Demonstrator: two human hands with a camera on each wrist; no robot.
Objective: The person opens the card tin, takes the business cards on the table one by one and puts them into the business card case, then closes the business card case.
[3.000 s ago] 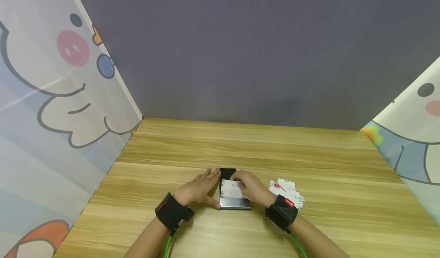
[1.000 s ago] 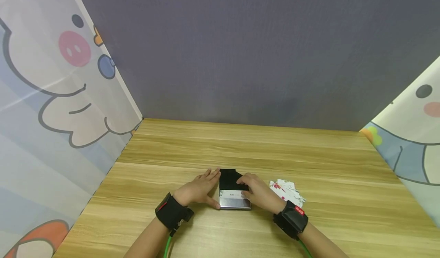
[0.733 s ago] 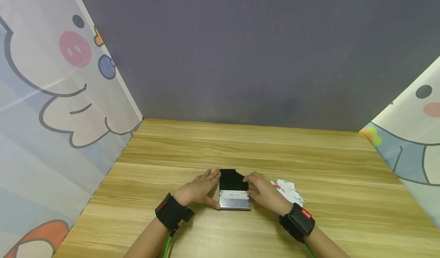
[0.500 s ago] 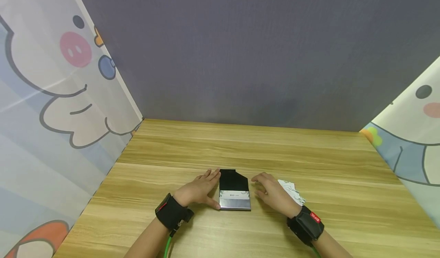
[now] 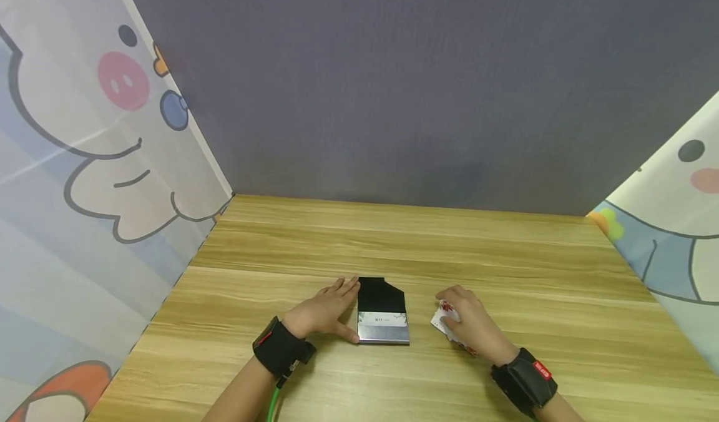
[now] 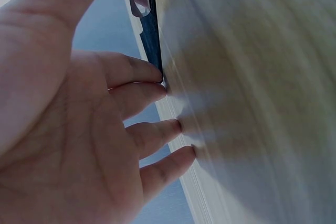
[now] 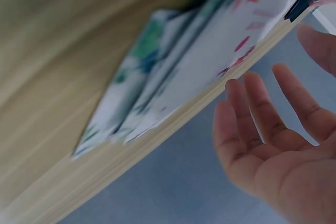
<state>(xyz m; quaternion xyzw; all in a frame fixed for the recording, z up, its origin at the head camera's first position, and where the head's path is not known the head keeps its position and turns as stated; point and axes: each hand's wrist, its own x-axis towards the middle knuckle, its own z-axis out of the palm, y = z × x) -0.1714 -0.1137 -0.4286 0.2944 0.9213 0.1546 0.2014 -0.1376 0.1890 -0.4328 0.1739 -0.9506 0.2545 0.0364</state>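
A business card holder lies open on the table, its black flap pointing away and its lower part silver. A white strip of card shows in the holder above the silver part. My left hand rests along the holder's left edge, thumb and fingertips touching it; the left wrist view shows the fingers at the table top. My right hand is over the loose floral business cards. In the right wrist view its bent fingers are apart from the cards.
The wooden table runs back to a grey panel. Cartoon-printed curtains hang on both sides. A green cable trails from the left wrist's black band.
The card under my right hand has slid down into the holder, leaving a strip showing. The right hand has since let go and moved right, over the loose cards. The left hand has stayed put.
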